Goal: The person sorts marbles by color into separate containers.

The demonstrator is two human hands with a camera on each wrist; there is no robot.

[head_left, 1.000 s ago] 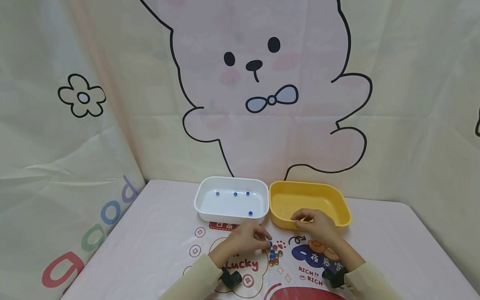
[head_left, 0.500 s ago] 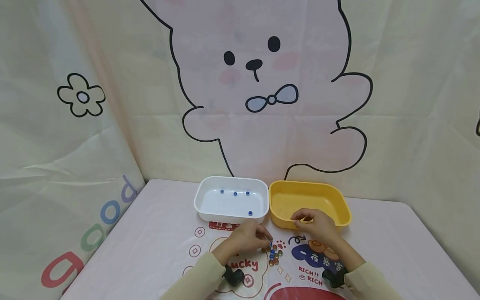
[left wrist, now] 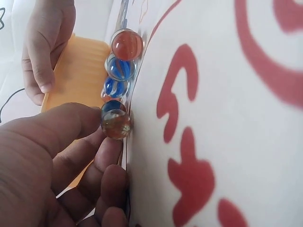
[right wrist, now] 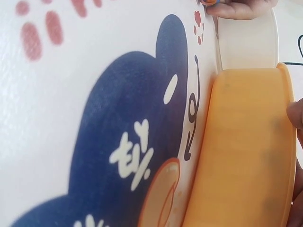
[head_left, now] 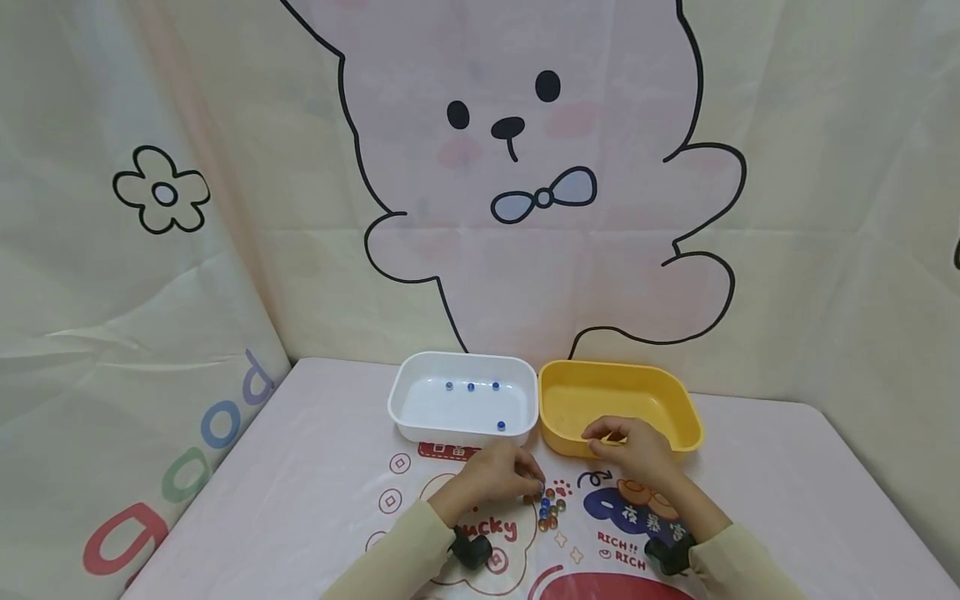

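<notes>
My left hand [head_left: 495, 475] pinches a blue marble [left wrist: 112, 107] between thumb and fingers at the near-left edge of a small group of marbles. The group mixes blue marbles [head_left: 545, 504] and amber-brown marbles [head_left: 552, 523] on the printed tabletop. A clear, brownish marble [left wrist: 117, 124] sits in front of the pinched one in the left wrist view. My right hand [head_left: 633, 446] hangs loosely curled over the near rim of the yellow box [head_left: 555, 433], its thumb right at the rim. Nothing shows between its fingers.
Left of the yellow box and close beside it stands a white box [head_left: 401, 417] with several blue marbles [head_left: 471, 387] spread on its floor. A cloth backdrop [head_left: 600, 283] with a bear drawing rises directly behind both boxes.
One blue marble in the white box has rolled to the right toward the others. My left hand has shifted slightly and closed on a blue marble. The right hand stays put.
</notes>
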